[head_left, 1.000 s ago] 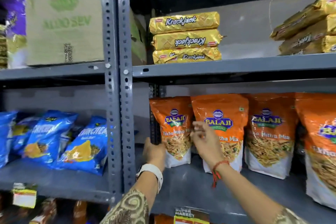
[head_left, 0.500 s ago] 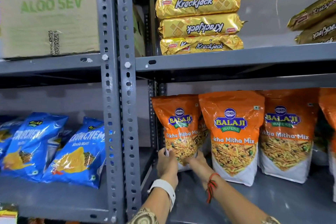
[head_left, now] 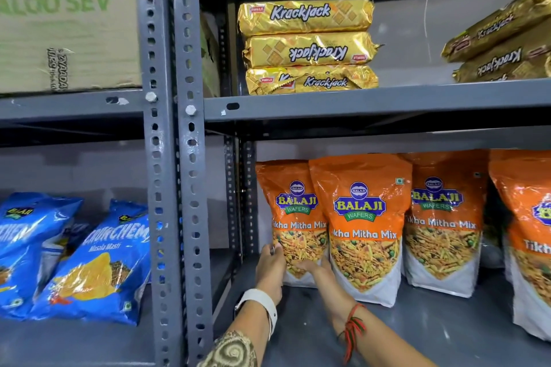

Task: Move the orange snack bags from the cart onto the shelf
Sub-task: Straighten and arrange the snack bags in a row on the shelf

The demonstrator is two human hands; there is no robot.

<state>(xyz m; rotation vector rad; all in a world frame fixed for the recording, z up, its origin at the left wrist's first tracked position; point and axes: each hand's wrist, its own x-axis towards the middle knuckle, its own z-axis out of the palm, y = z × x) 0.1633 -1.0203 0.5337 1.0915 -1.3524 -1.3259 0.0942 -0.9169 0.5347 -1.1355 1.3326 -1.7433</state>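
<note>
On the lower right shelf [head_left: 372, 334], the leftmost orange snack bag [head_left: 293, 217] stands upright at the end of a row of four, tucked partly behind its neighbour [head_left: 362, 226], with both hands at its base: the left hand [head_left: 269, 270] cups its lower left edge, fingers [head_left: 275, 249] curled onto the pack, and the right hand [head_left: 313, 267] lies against its lower front, fingers mostly hidden, so their spread cannot be told. Four bags are thus shelved, the last apparently being seated; the cart is out of view, so the remainder cannot be judged. Gold biscuit packs [head_left: 308, 46] lie above, blue snack bags [head_left: 95, 265] to the left.
</note>
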